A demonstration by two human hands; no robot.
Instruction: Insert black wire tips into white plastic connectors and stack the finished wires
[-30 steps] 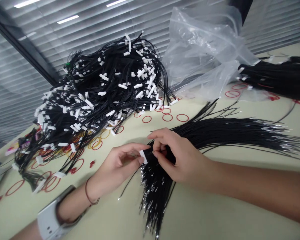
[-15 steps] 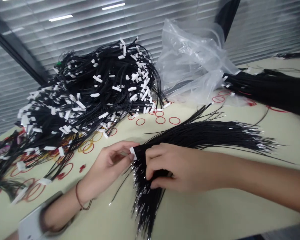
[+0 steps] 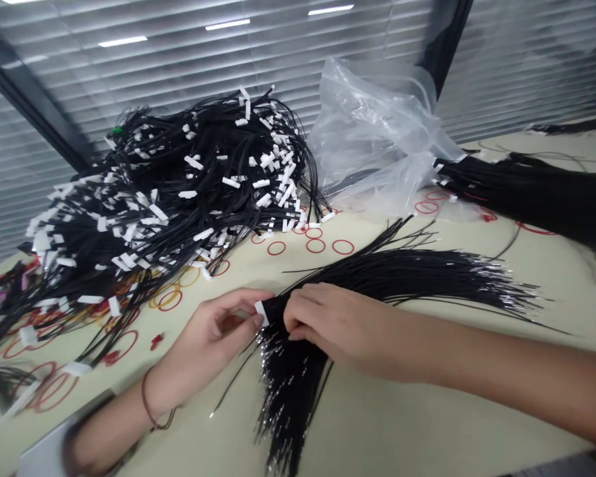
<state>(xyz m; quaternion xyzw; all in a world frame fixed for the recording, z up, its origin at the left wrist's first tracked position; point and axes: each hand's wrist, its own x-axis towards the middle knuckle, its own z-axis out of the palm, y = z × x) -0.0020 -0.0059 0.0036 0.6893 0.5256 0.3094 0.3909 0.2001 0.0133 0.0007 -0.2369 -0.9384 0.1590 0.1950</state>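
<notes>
As my head camera looks down on a pale tabletop (image 3: 402, 424), my left hand (image 3: 203, 341) pinches a white connector housing (image 3: 261, 313) between thumb and forefinger, just above a fan of black wires (image 3: 291, 391) tipped in silver. My right hand (image 3: 347, 331) bends over the wires right beside the housing, its fingertips drawn in toward the thumb; whether a strand is caught between them, I cannot tell.

Steadiness at the white piece, I judge, matters most: my left grip should stay light and near the edge, the housing level and square to my other fingers. A single strand is best taken close behind its metal tip, where it should flex least, and kept straight rather than twisted. The stray wire (image 3: 226, 394) lying apart on the left could snag if my wrist drops.

Behind my hands rises a heap of black cables (image 3: 203, 179) with white ends, next to a clear plastic bag (image 3: 372, 132); red rubber bands (image 3: 343, 247) lie scattered in front of both.
</notes>
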